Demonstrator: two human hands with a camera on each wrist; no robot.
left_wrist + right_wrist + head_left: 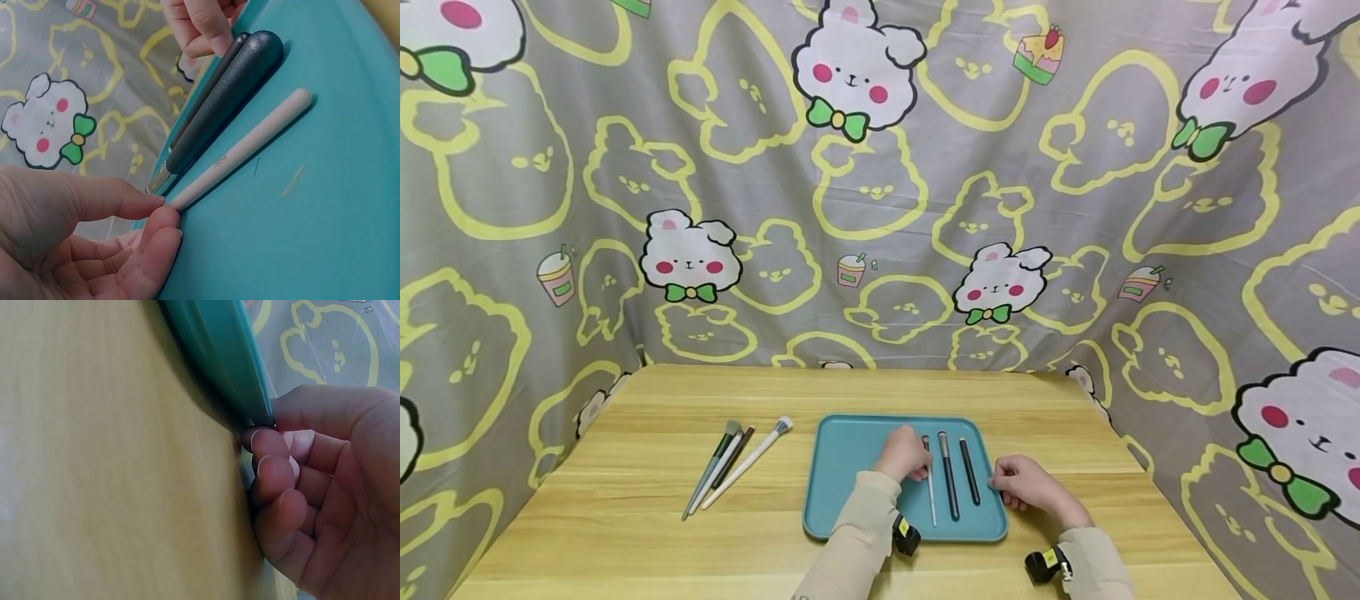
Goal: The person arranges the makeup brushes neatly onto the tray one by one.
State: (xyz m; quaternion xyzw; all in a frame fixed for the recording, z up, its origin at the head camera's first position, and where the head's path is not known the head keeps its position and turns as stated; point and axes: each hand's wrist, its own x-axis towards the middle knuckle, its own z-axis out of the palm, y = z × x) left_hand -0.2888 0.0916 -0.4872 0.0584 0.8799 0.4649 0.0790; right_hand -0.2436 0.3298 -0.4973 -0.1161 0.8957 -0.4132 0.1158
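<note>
Landmark: the blue tray [838, 479]. The left hand [904, 454] is pinching a slim white brush [240, 151] between thumb and fingertips, close to its head end; the brush is lying over the tray's right half, handle toward the near rim. Whether it is bearing fully on the tray floor, I cannot tell. Two mates are lying to its right on the tray: a thick dark brush [949, 479], then a short black brush [969, 471]. The right hand [1028, 482] is gripping the tray's right rim, thumb against fingers, probably steadying it.

Handling notes: a light pinch is looking best here, since the handle is seeming thin and likely to roll. The handle should be running roughly parallel to the dark pair, heads pointing the same way, knuckles keeping clear of them. The right-hand hold should be staying gentle; tugging could be tilting the tray. Four more brushes [733, 458] are lying left of the tray.
</note>
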